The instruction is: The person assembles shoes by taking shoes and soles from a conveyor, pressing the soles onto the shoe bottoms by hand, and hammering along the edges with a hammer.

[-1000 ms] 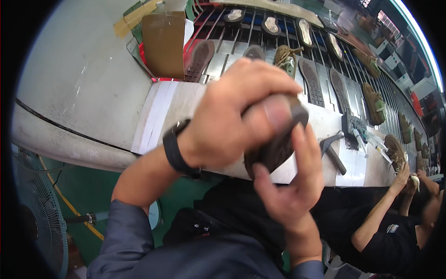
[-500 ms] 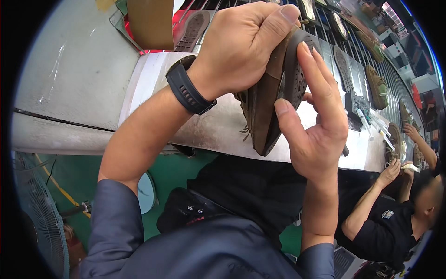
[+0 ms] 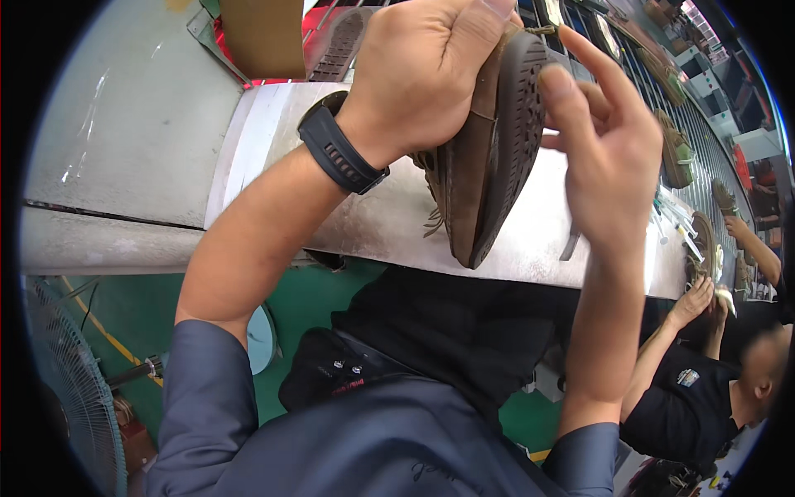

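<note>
A brown lace-up shoe (image 3: 465,186) hangs over the bench, tilted, its dark treaded sole (image 3: 515,137) turned to the right. My left hand (image 3: 422,83), with a black watch (image 3: 341,145) on its wrist, is closed round the upper part of the shoe. Its fingertips are hidden behind the upper. The sole lies along the edge of the upper. To the right of the sole, my right hand (image 3: 609,157) has its fingers apart and bent, slightly blurred. Its thumb tip is close to the tread; whether it touches, I cannot tell.
Behind the pale bench (image 3: 373,219) runs a slatted rack with loose soles (image 3: 341,45) and shoes (image 3: 675,149). Brushes or tubes (image 3: 679,219) lie at the right. A co-worker (image 3: 696,398) handles a shoe there. A fan (image 3: 70,373) stands at the lower left.
My right hand has come off the sole and moved to the right, its fingers spreading. A gap seen between sole and upper no longer shows. My left hand keeps its hold.
</note>
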### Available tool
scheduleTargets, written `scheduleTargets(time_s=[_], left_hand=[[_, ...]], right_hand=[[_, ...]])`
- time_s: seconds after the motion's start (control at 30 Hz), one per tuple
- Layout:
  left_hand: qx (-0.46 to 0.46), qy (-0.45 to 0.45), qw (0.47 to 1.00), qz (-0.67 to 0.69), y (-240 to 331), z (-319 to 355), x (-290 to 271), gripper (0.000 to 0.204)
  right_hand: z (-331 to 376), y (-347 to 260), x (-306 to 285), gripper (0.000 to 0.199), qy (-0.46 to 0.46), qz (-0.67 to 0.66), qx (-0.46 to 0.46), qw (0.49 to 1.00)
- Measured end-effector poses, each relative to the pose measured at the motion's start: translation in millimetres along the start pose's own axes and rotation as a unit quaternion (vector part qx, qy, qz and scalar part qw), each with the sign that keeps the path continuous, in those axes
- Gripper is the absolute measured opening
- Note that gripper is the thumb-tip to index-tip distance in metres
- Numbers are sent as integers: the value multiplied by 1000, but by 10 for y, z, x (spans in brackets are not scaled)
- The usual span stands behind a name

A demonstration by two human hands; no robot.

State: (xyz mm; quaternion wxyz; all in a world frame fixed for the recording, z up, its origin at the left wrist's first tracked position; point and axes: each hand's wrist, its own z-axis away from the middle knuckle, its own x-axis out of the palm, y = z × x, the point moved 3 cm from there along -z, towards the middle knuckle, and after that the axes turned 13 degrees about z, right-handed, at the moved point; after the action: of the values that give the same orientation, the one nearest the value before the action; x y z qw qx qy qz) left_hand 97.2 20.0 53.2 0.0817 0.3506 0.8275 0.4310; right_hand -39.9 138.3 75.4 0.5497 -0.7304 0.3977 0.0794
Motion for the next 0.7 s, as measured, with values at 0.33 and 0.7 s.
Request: scheduleTargets(time_s=[0.33,0.7], left_hand=[[17,16,999,-37,36,10,-49,39],[-19,75,997,-8,123,89,-65,38]], right_hand=[[-127,-75,-57,52,-103,25,-43,993],[-144,-162,61,55,-93,61,-33,993]])
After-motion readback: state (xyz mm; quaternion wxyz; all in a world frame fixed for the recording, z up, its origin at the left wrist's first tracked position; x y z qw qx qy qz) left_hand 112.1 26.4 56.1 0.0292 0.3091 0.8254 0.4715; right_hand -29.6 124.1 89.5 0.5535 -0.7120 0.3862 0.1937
